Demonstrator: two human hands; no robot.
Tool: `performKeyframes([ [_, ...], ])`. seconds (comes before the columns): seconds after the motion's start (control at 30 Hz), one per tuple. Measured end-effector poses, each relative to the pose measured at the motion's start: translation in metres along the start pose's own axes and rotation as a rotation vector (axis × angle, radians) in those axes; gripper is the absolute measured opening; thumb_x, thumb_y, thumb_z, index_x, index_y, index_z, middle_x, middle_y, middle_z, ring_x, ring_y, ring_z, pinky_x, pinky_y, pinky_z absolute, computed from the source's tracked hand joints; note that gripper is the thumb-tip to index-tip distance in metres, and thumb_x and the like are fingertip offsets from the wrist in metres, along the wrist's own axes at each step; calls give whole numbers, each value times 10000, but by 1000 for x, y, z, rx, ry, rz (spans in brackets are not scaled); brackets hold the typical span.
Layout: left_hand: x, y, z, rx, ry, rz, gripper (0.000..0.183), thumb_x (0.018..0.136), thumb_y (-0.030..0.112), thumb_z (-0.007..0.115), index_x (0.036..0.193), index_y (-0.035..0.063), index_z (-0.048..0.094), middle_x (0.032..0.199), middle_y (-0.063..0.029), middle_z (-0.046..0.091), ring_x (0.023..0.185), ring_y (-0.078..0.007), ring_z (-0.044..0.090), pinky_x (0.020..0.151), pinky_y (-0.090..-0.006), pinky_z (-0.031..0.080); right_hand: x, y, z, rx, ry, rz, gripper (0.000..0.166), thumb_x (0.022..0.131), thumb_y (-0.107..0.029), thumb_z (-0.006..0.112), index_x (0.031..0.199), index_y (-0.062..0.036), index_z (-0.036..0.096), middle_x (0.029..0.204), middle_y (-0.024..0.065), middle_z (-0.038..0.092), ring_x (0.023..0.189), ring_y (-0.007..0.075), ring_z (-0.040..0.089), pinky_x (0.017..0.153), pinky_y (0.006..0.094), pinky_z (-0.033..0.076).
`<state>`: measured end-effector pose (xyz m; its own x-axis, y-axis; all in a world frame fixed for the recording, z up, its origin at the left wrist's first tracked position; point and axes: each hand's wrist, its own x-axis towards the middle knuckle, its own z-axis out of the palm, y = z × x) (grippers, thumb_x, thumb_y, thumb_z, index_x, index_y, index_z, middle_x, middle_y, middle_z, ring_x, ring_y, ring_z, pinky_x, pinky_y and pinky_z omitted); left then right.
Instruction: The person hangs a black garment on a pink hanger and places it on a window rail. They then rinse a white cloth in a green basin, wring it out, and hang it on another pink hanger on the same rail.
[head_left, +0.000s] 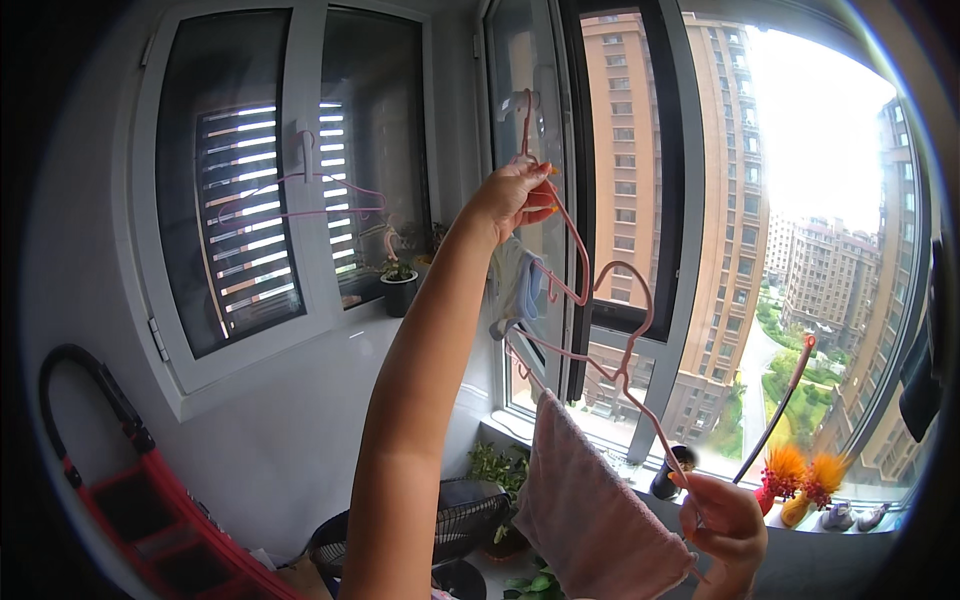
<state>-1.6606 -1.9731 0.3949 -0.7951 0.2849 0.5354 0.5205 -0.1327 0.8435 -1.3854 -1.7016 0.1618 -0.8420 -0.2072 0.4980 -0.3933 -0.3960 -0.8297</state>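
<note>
My left hand (520, 196) is raised and grips a pink clothes hanger (576, 244) just below its hook. The hook overlaps the white window handle (514, 103); whether it rests on it I cannot tell. A small white and light-blue cloth (523, 289) hangs at this hanger's lower bar, partly behind my forearm. Lower right, my right hand (724, 521) holds the sloping arm of a second pink hanger (628, 341), its hook free in the air. Draped from that hanger is a pink towel (589, 502), slanting down to my right hand.
Another pink hanger (304, 216) hangs on the left window's handle (307, 154). A potted plant (398, 289) stands on that sill. Below are a black fan (472, 517) and a red stepladder (161, 532). Orange dried flowers (784, 471) and a dark cup (673, 472) line the right sill.
</note>
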Motion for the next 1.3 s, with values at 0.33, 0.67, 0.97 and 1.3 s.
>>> performKeyframes([
  [0.33,-100,-5,18,612,402,605,383,927,335,524,1179,47,501,1091,-94,543,958,-163,562,813,-292,464,-47,13,-61,-15,-137,-180,668,615,63,605,1235,206,399,1015,299,597,634,168,587,558,211,430],
  [0.67,-278,-43,76,964,-284,421,855,834,679,427,1345,-2,352,1185,-265,483,1092,-382,500,945,-459,378,-8,1,-74,-110,-654,-39,581,721,-23,556,1245,183,413,943,239,621,696,215,599,642,267,439],
  [0.97,-352,-30,79,979,3,180,226,849,266,637,858,40,641,652,-54,524,616,-204,538,602,-314,424,54,34,-51,-91,-1117,35,518,816,-100,512,1255,162,425,878,185,642,752,257,611,717,318,447],
  [1.3,-409,9,48,1114,411,33,322,803,219,692,601,29,529,550,-49,432,521,-186,404,500,-306,306,117,98,25,122,-1403,86,511,876,-109,526,1315,115,387,1109,179,596,1035,292,558,911,364,406],
])
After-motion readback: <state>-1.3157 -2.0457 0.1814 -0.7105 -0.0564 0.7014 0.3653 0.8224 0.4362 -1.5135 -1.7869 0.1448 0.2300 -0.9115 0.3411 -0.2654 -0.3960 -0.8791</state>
